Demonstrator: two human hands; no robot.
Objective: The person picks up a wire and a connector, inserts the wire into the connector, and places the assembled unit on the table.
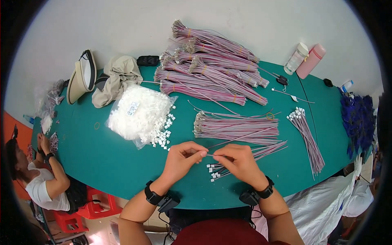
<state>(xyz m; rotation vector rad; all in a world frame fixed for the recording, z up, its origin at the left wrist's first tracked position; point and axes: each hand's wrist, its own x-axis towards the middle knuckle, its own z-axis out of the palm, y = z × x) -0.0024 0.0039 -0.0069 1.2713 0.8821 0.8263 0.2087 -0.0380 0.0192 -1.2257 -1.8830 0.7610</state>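
Observation:
In front of me both hands meet in a pinch on one thin pinkish-grey wire (210,154). My left hand (184,160) closes thumb and forefinger at the wire's end; whether a small connector sits between those fingertips is hidden. My right hand (239,161) pinches the same wire a little farther along. Partly under my right hand lie several wires with white connectors (214,174) on their near ends. Just beyond, a loose bundle of pink and grey wires (237,127) lies with bare metal terminals toward the left.
A plastic bag of white connectors (136,112) spills loose connectors (162,136) at left. Tied wire bundles (212,67) are piled by the wall. A connector-ended bundle (307,143) lies right. Bottles (311,61), a cap (83,77) and cloth (122,75) stand farther back. Another person (45,179) sits left.

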